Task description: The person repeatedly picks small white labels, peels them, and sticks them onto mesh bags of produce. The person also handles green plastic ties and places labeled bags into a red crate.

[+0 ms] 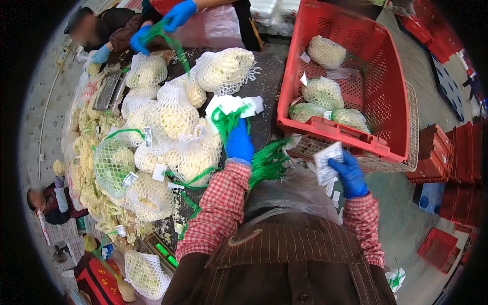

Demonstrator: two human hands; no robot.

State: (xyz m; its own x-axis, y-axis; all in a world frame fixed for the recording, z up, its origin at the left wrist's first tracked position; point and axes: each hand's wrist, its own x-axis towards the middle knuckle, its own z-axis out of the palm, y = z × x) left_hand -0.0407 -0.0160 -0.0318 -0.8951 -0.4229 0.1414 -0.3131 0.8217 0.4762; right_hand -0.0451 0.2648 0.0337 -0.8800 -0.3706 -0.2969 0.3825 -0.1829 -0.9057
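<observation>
My left hand (239, 143), in a blue glove, grips a bunch of green mesh ties (224, 121) with white tags (228, 105) at their upper ends. In my right hand (349, 173), also gloved in blue, is a stack of small white labels (328, 162) bearing print. More green mesh strips (268, 162) hang at the table edge, right of my left wrist. To the left of that hand lie several cauliflowers in white foam netting (171, 114). One cauliflower sits in green net (114, 164) with a printed tag.
A red plastic crate (343, 141) stands at the upper right on a pale crate, with several netted cauliflowers (323, 93) inside. Bare cauliflowers (85, 152) are heaped at the far left. A co-worker's blue gloved hands (179, 15) hold a green net across the table. Scales (110, 89) sit among the heap.
</observation>
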